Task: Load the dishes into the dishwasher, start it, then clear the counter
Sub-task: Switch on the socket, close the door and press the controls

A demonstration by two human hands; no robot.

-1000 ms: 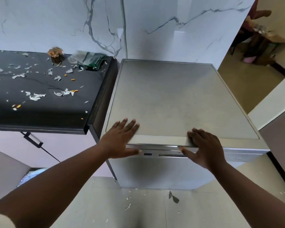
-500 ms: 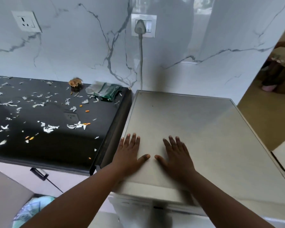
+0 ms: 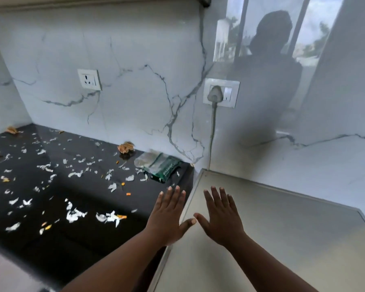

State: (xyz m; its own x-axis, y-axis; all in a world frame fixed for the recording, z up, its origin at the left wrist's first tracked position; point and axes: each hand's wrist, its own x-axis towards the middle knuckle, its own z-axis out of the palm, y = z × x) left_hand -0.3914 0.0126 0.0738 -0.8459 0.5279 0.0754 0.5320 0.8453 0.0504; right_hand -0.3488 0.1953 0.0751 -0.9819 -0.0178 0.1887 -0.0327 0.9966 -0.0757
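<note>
The dishwasher's flat grey top [image 3: 282, 239] fills the lower right; its door is out of sight below. My right hand [image 3: 221, 218] hovers flat over that top, fingers spread, holding nothing. My left hand [image 3: 169, 218] is also open and empty, above the seam between the dishwasher and the black counter [image 3: 51, 239] to its left. The thumbs nearly touch. White paper scraps [image 3: 75, 214] and small orange bits [image 3: 128, 194] litter the counter. A green-and-clear plastic packet [image 3: 159, 164] lies at the counter's back right corner, a brown crumpled scrap [image 3: 125, 147] beside it.
A marble wall rises behind both surfaces. A plug and grey cord [image 3: 214, 98] sit in a wall socket above the dishwasher's back edge. A second socket [image 3: 89, 79] is further left. Another brown scrap [image 3: 12, 130] lies at the counter's far left.
My view has lifted from the dishwasher's front edge toward the wall. Both hands left the front edge, came together over the top, then shifted left, the left one now over the counter edge.
</note>
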